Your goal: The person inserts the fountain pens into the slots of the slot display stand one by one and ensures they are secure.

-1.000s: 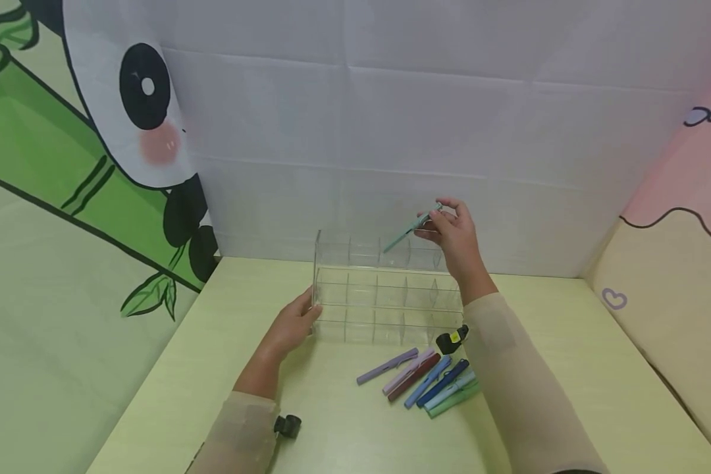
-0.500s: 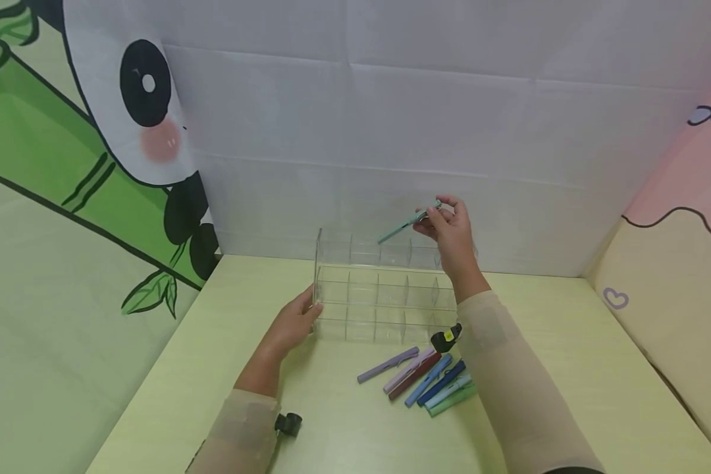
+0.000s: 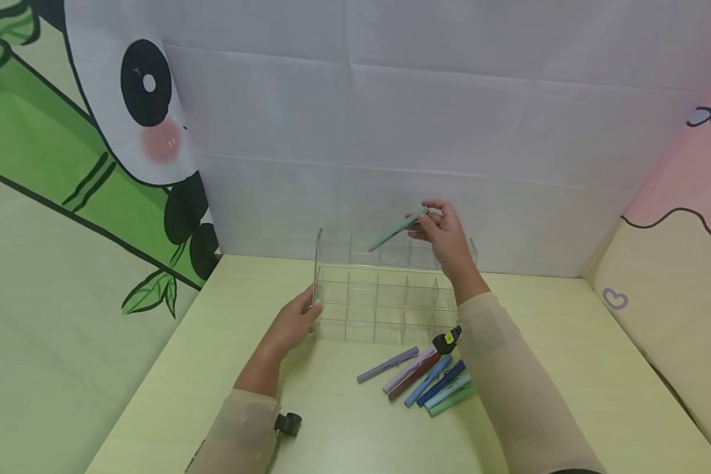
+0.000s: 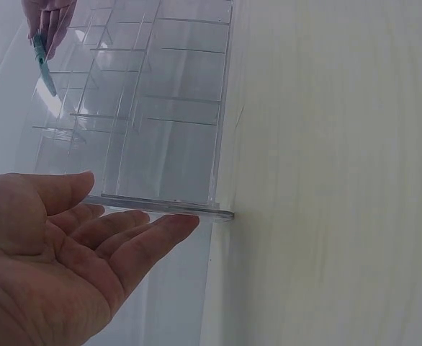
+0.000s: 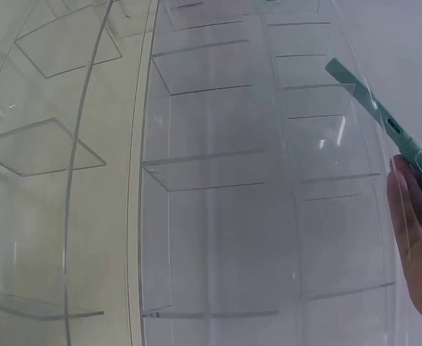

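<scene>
A clear acrylic organizer (image 3: pixel 361 293) with tiered rows of compartments stands on the table. At its left side panel, my left hand (image 3: pixel 294 324) holds the edge, the thumb across the front and the fingers (image 4: pixel 150 249) along the outside. My right hand (image 3: pixel 444 240) pinches a teal pen (image 3: pixel 395 230) near its upper end. The pen slants down to the left, its lower end at the top row; whether it is inside a compartment I cannot tell. In the right wrist view the teal pen (image 5: pixel 384 119) shows behind the clear panels.
Several capped pens lie loosely fanned in front of the organizer, among them a purple pen (image 3: pixel 388 365), a dark red pen (image 3: pixel 415 376) and a green pen (image 3: pixel 452 400). A white sheet wall (image 3: pixel 355 145) rises behind the pale table (image 3: pixel 332 421).
My right hand has moved slightly left with the teal pen, whose lower end rose a little and then came down farther left. The left hand and organizer stay put.
</scene>
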### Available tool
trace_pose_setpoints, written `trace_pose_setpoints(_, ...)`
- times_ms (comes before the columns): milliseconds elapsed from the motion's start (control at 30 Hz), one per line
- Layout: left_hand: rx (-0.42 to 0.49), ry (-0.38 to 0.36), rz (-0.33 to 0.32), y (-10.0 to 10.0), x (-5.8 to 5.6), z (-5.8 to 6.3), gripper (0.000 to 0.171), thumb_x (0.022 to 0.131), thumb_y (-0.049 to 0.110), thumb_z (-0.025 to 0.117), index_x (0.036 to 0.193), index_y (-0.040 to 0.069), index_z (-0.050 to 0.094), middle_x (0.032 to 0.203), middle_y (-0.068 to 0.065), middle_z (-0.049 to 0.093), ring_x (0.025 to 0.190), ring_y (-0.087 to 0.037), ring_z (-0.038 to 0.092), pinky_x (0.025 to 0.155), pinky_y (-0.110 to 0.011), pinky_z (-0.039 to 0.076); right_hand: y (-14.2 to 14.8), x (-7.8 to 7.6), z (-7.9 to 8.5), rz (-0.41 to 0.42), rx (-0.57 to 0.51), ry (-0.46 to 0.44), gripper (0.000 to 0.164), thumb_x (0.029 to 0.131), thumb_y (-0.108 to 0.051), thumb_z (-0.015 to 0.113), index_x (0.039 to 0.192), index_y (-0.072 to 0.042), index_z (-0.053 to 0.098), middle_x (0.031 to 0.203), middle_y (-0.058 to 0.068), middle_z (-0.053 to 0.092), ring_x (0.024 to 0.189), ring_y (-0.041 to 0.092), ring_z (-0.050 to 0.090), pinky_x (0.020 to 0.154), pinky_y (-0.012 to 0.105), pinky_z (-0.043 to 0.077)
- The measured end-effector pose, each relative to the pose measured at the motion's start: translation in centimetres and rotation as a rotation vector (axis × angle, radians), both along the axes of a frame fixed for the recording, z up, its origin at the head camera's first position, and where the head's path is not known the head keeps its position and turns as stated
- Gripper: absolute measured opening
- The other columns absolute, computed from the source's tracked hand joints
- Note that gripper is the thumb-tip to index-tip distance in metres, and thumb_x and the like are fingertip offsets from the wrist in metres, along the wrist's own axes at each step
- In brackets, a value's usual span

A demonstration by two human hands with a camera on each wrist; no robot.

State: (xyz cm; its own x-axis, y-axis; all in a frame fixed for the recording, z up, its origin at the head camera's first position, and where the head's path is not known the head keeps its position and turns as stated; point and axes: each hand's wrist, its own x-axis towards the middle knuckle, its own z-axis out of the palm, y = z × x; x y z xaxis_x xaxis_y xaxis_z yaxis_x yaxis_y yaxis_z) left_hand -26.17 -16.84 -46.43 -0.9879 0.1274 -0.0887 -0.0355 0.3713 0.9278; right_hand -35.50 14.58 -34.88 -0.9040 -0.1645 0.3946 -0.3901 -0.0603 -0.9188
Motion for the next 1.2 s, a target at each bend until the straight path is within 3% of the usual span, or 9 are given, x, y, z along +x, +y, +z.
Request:
trace_pose_setpoints(267,-0.008,-0.003,0.006,0.0,0.1,0.2,0.057,0.105,0.033,0.047,0.156,0.035,0.022,0.16,-0.004,0.031,0.14,-0.036,0.04,0.101,-0.049,0.052,-0.2,0.4,0.1,0.021,0.212,0.001,0.041,0.1,-0.026,0.056,0.133,-0.002,0.05,0.125,0.016,0.063,0.111,0.027,0.064,0.097,0.039,0.055)
trace_pose_setpoints(633,-0.002,0.006,-0.002,-0.1,0.1,0.1,0.058,0.105,0.033,0.047,0.157,0.034,0.022,0.16,-0.004,0.031,0.141,-0.035,0.039,0.101,-0.048,0.052,-0.8,0.7,0.1,0.015,0.441,0.068,0.042,0.103,-0.032,0.051,0.136,-0.006,0.051,0.121,0.012,0.065,0.112,0.027,0.064,0.098,0.042,0.053)
trace_pose_setpoints(1000,-0.005,0.007,-0.002,0.0,-0.1,0.1,0.06,0.103,0.039,0.049,0.156,0.035,0.022,0.161,-0.003,0.03,0.141,-0.035,0.04,0.1,-0.048,0.052,-0.7,1.0,0.2,0.013,0.465,0.109,0.044,0.103,-0.032,0.051,0.14,-0.007,0.05,0.121,0.011,0.066,0.11,0.025,0.066,0.097,0.042,0.054)
trace_pose_setpoints(1200,-0.005,0.001,-0.002,0.0,-0.2,0.0,0.058,0.105,0.033,0.047,0.157,0.034,0.022,0.16,-0.003,0.03,0.141,-0.035,0.04,0.1,-0.048,0.052,-0.1,1.3,0.5,0.044,0.475,0.113,0.049,0.103,-0.03,0.053,0.147,-0.011,0.043,0.133,0.01,0.061,0.118,0.026,0.061,0.101,0.042,0.052)
